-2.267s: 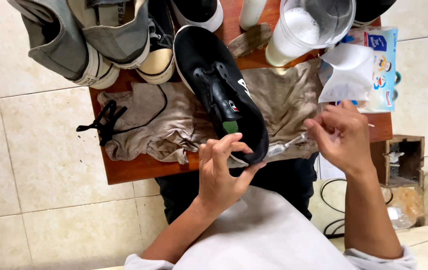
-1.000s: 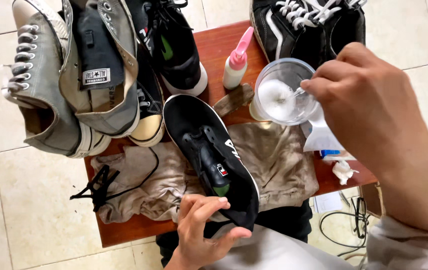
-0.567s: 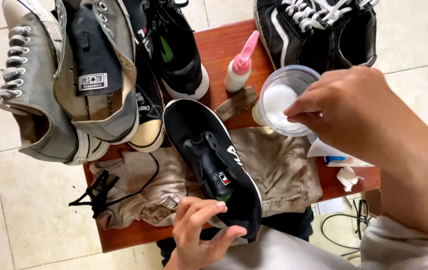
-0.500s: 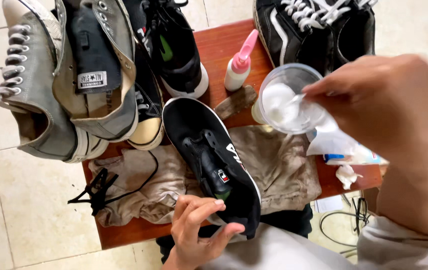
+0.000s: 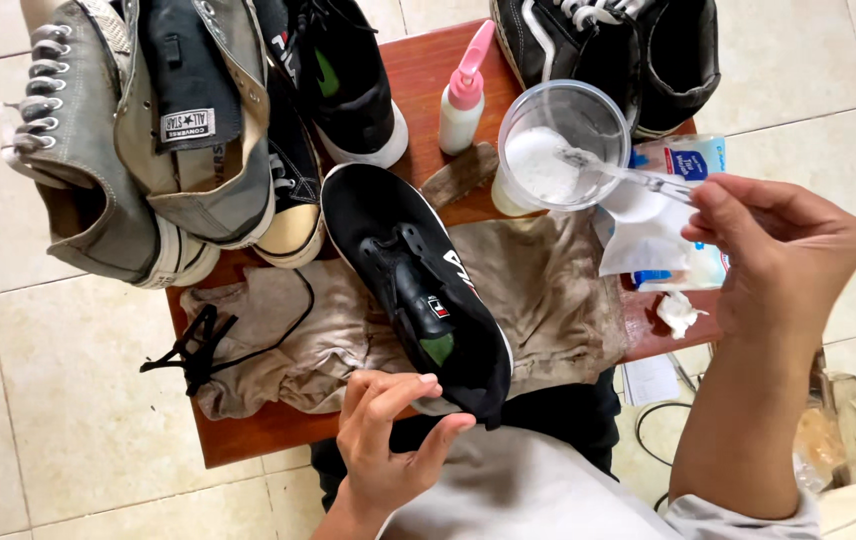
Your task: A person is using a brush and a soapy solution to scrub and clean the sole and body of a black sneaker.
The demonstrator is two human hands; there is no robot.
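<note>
A black sneaker (image 5: 398,270) lies on a stained brown cloth (image 5: 548,300) on a small wooden table (image 5: 248,440), its heel over the near edge. My left hand (image 5: 388,440) grips that heel from below. My right hand (image 5: 778,250) pinches the handle of a clear brush (image 5: 638,178), and the brush head dips into white foam inside a clear plastic cup (image 5: 588,100). The cup stands just past the sneaker's toe.
A pink-capped squeeze bottle (image 5: 466,100) stands left of the cup. Grey high-top sneakers (image 5: 98,180) pile up at the far left, black sneakers (image 5: 608,40) at the far right. A black lace (image 5: 198,345) lies on the cloth. A wipes pack (image 5: 693,160) sits under my right hand.
My right hand has drawn back to the right, uncovering the cup, with the brush head still in the foam. My left hand keeps its hold on the sneaker heel.
</note>
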